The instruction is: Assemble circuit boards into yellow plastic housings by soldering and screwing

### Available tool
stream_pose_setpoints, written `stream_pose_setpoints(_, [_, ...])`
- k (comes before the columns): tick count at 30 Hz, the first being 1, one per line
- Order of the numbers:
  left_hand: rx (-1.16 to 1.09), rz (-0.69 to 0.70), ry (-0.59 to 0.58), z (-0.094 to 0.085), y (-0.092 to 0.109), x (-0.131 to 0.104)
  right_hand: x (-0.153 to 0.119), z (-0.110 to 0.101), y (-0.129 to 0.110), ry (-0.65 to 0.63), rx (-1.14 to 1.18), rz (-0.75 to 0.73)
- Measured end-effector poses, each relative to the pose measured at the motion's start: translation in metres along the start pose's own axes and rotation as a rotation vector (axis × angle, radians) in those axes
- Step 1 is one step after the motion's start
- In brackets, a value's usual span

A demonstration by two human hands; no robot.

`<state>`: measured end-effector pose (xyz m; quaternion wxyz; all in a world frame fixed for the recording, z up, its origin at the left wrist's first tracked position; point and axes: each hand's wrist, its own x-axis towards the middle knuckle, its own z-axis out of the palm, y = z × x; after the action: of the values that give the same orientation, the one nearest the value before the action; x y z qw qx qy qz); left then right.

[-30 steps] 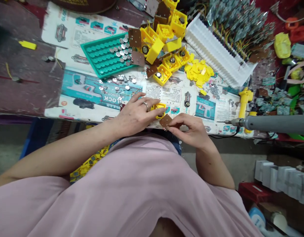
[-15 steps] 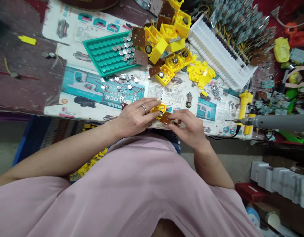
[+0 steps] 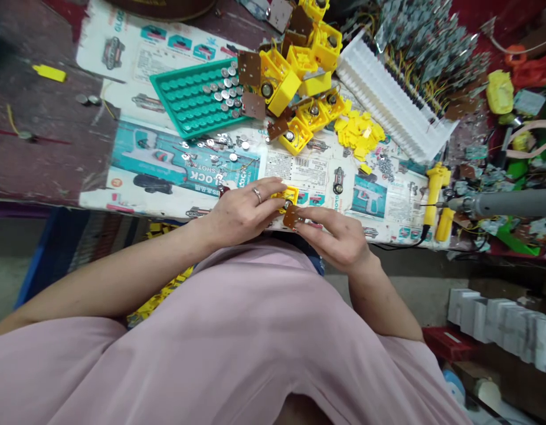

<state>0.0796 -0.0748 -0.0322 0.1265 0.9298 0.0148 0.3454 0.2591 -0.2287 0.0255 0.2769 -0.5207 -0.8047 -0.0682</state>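
Note:
At the table's front edge, my left hand (image 3: 248, 209) is closed on a small yellow plastic case (image 3: 292, 193) with its open side up and a round button cell or similar disc inside. My right hand (image 3: 334, 236) pinches a brown circuit board (image 3: 293, 217) between thumb and fingers, right against the case's near side. The fingers cover part of both pieces. Farther back lie several like yellow cases (image 3: 296, 136) with brown boards attached. Beside them is a heap of flat yellow pieces (image 3: 359, 131).
A green tray (image 3: 173, 97) holds several silver discs, with small metal parts scattered before it. A white ridged rack (image 3: 388, 94) holds wired parts. At the right are a yellow-handled tool (image 3: 434, 189) and a grey rod-like tool (image 3: 512, 203) with a thin tip.
My right hand has moved slightly left and lower, and the brown board has turned more upright against the yellow case. My left hand stays nearly in place.

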Motion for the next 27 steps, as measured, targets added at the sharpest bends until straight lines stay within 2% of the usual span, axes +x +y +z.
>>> stream_pose_setpoints(5, [-0.011, 0.030, 0.009, -0.002, 0.000, 0.002, -0.004, 0.007, 0.002, 0.040, 0.034, 0.105])
stream_pose_setpoints(11, [0.051, 0.097, 0.031, -0.003, -0.001, 0.004, 0.001, 0.019, -0.001, 0.170, 0.228, 0.535])
stream_pose_setpoints(13, [0.040, 0.106, 0.037, -0.002, -0.001, 0.003, 0.004, 0.020, 0.000, 0.160, 0.300, 0.651])
stream_pose_setpoints(18, [0.018, 0.103, 0.003, -0.004, 0.000, 0.003, 0.008, 0.024, 0.007, 0.141, 0.422, 0.818])
stream_pose_setpoints(23, [0.129, 0.163, -0.038, -0.010, 0.000, 0.005, 0.012, 0.032, 0.009, 0.185, 0.642, 1.082])
stream_pose_setpoints(25, [0.158, 0.184, -0.046, -0.011, 0.000, 0.006, 0.011, 0.031, 0.010, 0.167, 0.706, 1.140])
stream_pose_setpoints(27, [0.160, 0.195, -0.044, -0.013, 0.000, 0.005, 0.008, 0.026, 0.011, 0.099, 0.747, 1.124])
